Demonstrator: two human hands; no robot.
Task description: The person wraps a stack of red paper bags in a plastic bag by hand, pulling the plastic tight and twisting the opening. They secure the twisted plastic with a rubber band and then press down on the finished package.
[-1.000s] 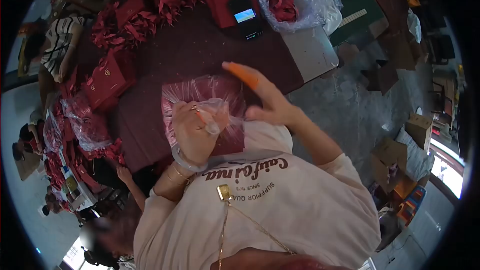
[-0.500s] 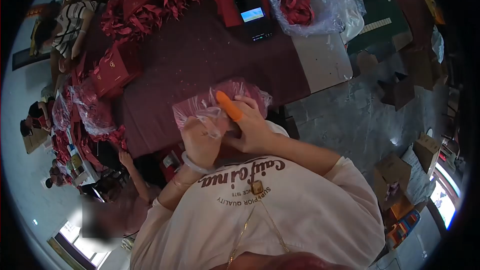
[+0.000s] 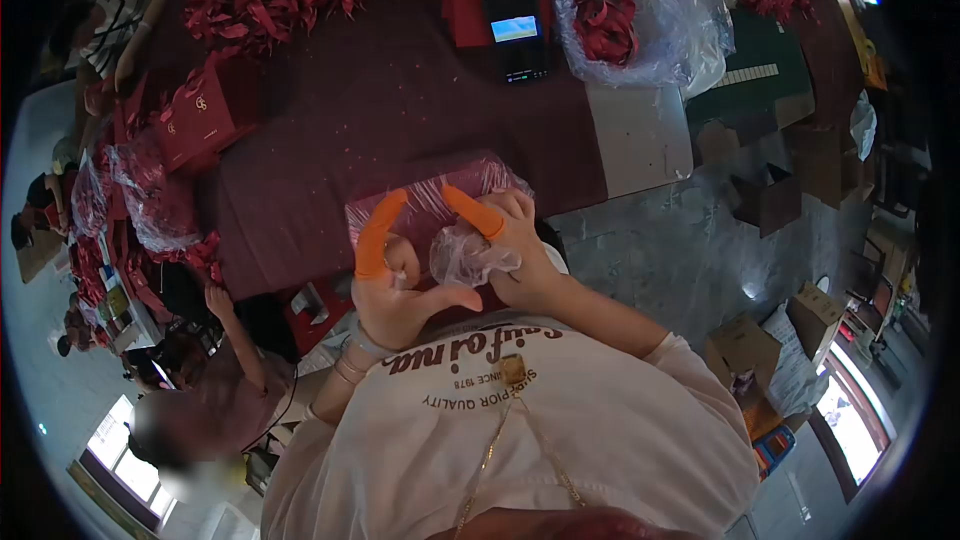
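Note:
A red box-like package in clear plastic wrap (image 3: 425,202) lies at the table's near edge, right in front of my body. My left hand (image 3: 388,290) is beside its left end, thumb and index finger spread apart, with an orange finger cot on the index finger. My right hand (image 3: 518,252) is at the package's right end, its other fingers curled and its orange-capped index finger stretched over the top. A bunched piece of clear plastic film (image 3: 462,255) sits between the hands, gathered against my right hand. The package's underside is hidden.
A phone-like device with a lit screen (image 3: 515,32) lies on red sheets. Beside it is a plastic bag holding red ribbon (image 3: 605,22). Red gift boxes (image 3: 205,115) stand at the left. Open cartons (image 3: 765,198) are on the floor. Other people sit along the left.
My left hand has turned and spread, showing its orange-capped index finger. The plastic film is now bunched at my right hand. The view has shifted slightly.

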